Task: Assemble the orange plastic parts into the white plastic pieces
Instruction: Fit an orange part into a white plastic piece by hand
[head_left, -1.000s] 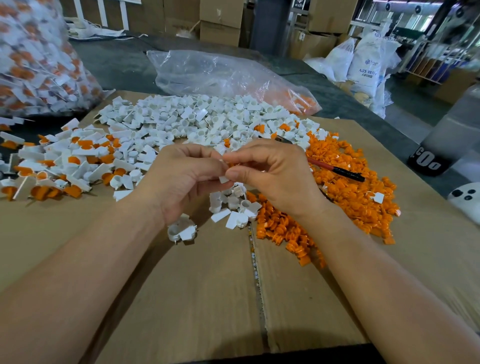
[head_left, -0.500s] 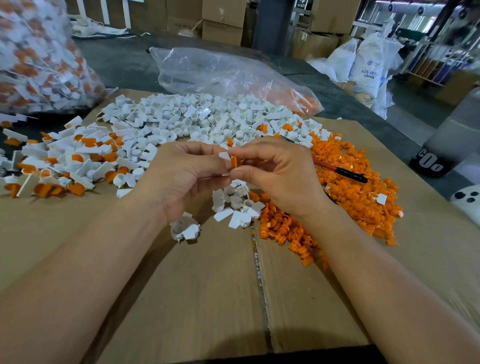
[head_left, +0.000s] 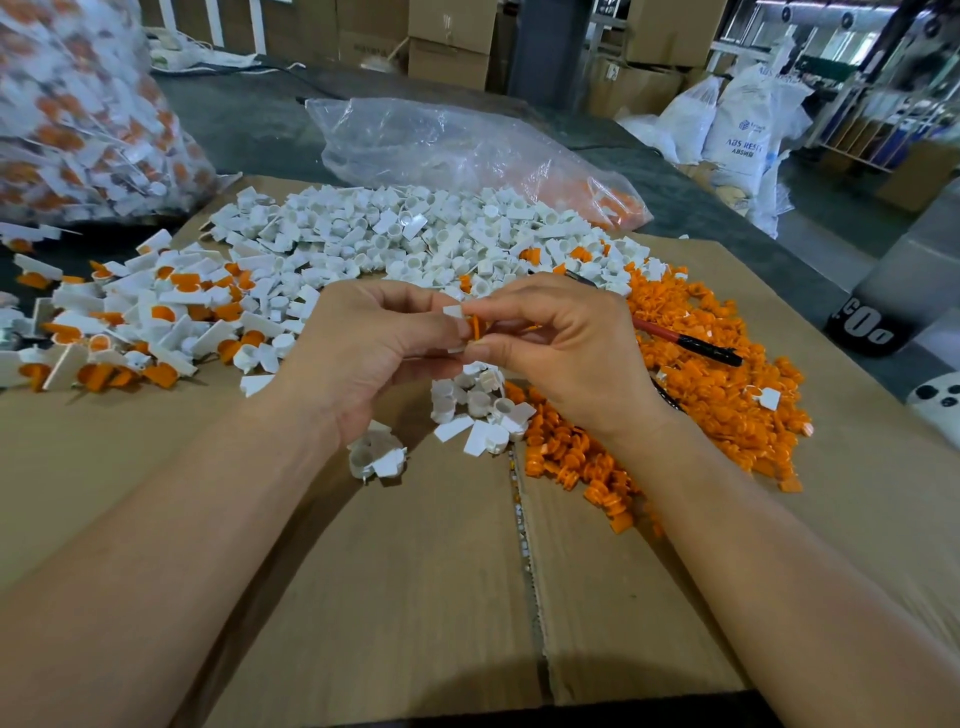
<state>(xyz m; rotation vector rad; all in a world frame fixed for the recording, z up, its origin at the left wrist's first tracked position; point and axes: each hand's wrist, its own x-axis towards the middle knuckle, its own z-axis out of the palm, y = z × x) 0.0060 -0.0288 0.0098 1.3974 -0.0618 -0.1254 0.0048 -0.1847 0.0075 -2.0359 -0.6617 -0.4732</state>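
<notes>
Left hand (head_left: 374, 348): fingers curled round one white piece (head_left: 453, 312), held in the air above the cardboard (head_left: 415, 571).
Right hand (head_left: 571, 353): thumb and forefinger pinch one orange part (head_left: 475, 328).
Key relation: the orange part sits just to the right of the white piece, touching it or nearly so. It shows edge-on and upright, its flat face turned left towards the white piece.
Seating: cannot tell, since the fingertips hide the socket.
Judged step: pressing in. The push should run leftwards, right hand into left.
Below the hands: a small cluster of white pieces (head_left: 478, 410).
Right: the loose orange pile (head_left: 701, 374), with a red-and-black pen (head_left: 685, 340) lying across it.
Beyond: the white pile (head_left: 415, 244).
Far left: finished assemblies (head_left: 130, 322).
Obstruction: nothing lies between the two parts.
</notes>
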